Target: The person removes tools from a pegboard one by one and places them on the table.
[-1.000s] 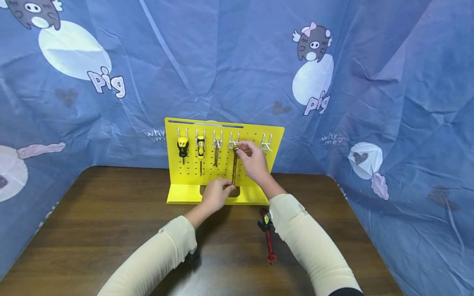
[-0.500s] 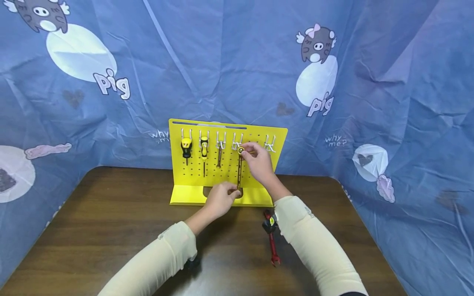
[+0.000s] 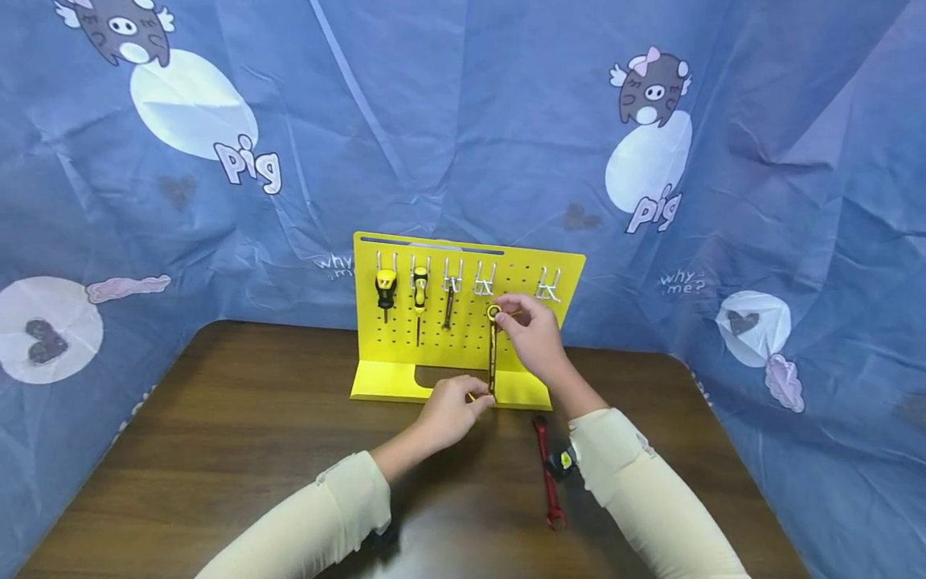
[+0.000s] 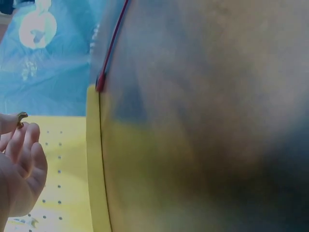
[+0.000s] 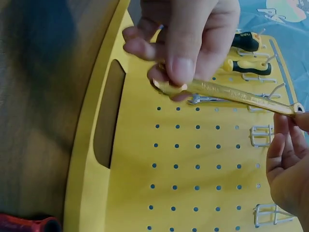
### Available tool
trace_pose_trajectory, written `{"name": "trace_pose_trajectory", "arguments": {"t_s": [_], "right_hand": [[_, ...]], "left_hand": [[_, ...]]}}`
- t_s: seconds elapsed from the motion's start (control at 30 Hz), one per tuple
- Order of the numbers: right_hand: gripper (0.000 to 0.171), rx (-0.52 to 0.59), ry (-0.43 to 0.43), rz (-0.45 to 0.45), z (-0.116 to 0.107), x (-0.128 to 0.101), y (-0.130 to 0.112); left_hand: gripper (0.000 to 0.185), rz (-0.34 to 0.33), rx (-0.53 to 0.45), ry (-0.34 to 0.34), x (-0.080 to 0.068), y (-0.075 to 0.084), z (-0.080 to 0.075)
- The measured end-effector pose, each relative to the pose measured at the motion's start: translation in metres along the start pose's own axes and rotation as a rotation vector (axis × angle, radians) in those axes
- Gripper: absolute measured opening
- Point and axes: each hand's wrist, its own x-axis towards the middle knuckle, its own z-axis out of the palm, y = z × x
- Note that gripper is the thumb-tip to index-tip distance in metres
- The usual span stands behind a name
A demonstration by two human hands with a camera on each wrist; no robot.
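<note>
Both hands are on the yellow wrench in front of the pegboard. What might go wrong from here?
1. Both the left hand and the right hand hold the yellow wrench only by its ends with fingertips, so it may slip onto the pegboard base.
2. The empty hook is small, so the wrench's ring end may miss it.
3. The right forearm lies close to the red wrench and could knock it.

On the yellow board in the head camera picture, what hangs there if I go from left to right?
Short black-and-yellow screwdriver → long yellow screwdriver → small dark wrench → empty hook → yellow wrench, not hanging but held by the left hand and right hand → another empty hook.
</note>
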Motion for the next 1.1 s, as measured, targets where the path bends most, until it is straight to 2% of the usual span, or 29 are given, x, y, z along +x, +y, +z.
{"name": "trace_pose_trajectory", "arguments": {"t_s": [0.1,0.2,0.37,0.5,0.67,0.97,1.1], "right_hand": [[0.023,0.005,-0.060,0.063,-0.005,-0.008,0.003],[0.025,0.003,-0.127,0.166,-0.010,-0.018,0.012],[0.027,0.040,-0.181,0.378,-0.014,-0.038,0.037],[0.026,0.066,-0.192,0.472,-0.011,-0.054,0.056],[0.025,0.072,-0.220,0.496,-0.005,-0.067,0.071],[0.022,0.108,-0.223,0.586,-0.003,-0.085,0.085],[0.022,0.115,-0.229,0.599,-0.004,-0.091,0.088]], "left_hand": [[0.008,-0.056,-0.113,-0.043,-0.014,0.004,0.004],[0.007,-0.129,-0.225,-0.083,-0.029,0.007,0.013],[0.006,-0.185,-0.301,-0.149,-0.054,0.008,0.031],[0.009,-0.164,-0.208,-0.188,-0.068,0.011,0.037],[0.017,-0.115,-0.031,-0.219,-0.077,0.012,0.039],[0.025,-0.096,0.098,-0.199,-0.085,0.013,0.047],[0.029,-0.100,0.165,-0.212,-0.086,0.015,0.049]]}}
